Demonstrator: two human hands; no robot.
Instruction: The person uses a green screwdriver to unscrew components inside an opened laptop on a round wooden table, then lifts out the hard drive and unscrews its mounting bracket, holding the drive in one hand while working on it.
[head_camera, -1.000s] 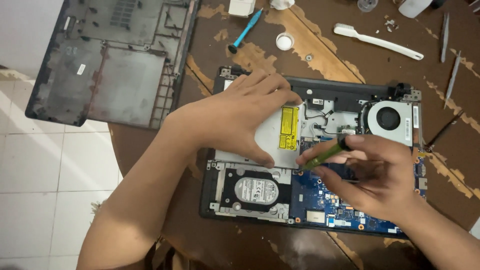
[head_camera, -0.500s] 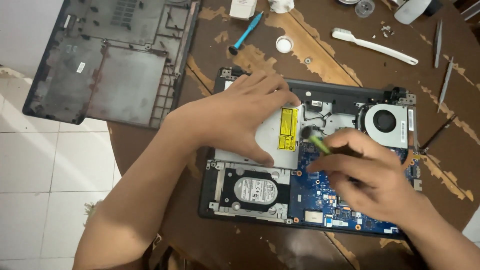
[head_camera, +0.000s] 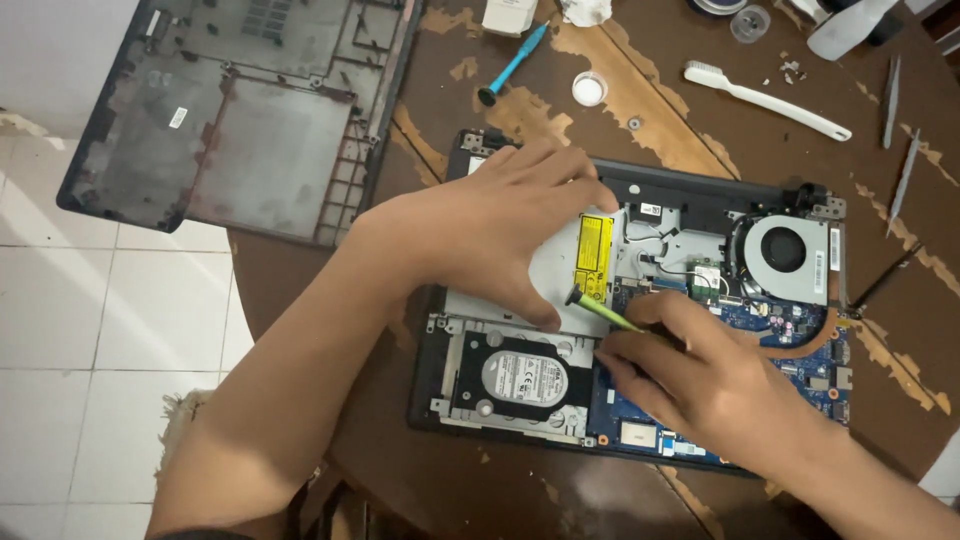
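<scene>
Green-shafted slim screwdriver; yellow-labelled silver metal optical drive; blue circuit board; worn brown wooden table (pale patches); white plastic toothbrush.

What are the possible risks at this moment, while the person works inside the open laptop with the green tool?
1. The green screwdriver in the right hand sits close to the blue circuit board; a slip might scratch it or the thin wires nearby.
2. The left hand presses flat on the silver optical drive; too much pressure might bend it.
3. The open laptop lies on a round table crowded with tools; tiny screws might be lost.
</scene>
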